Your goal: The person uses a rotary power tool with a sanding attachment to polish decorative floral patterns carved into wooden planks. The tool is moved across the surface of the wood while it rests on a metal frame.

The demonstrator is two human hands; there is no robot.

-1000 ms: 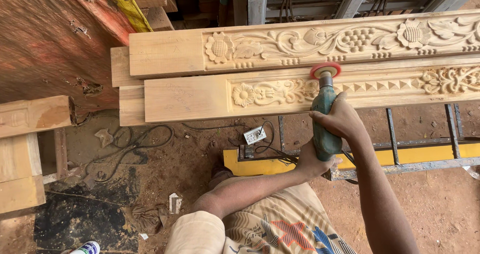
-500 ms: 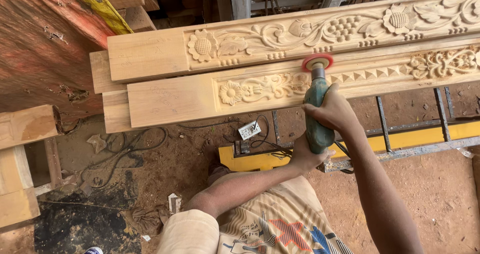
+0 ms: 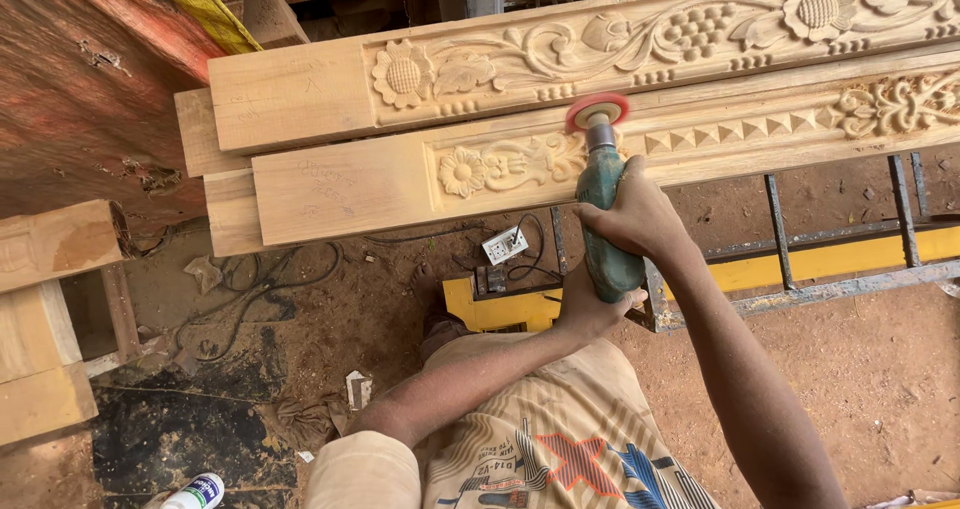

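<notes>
Grinder [image 3: 603, 219], green body, red disc [image 3: 598, 111] now on flower-and-scroll carving of near beam [image 3: 340, 184], shifted left along relief from a second ago; sanding pass creeping toward beam's plain end

Right hand [image 3: 640, 219] fingers wrapped tight round body; left hand [image 3: 585, 304] curled under tail end

Far carved beam [image 3: 300, 94] untouched; white socket box [image 3: 505, 244] on dirt floor below

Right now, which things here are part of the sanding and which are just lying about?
In use:
green power sander with red disc, gripped by right hand and left hand
carved plank under the disc

Lying about:
upper carved plank
socket box and cables on the ground
white bottle
wood blocks at left
yellow frame
</notes>
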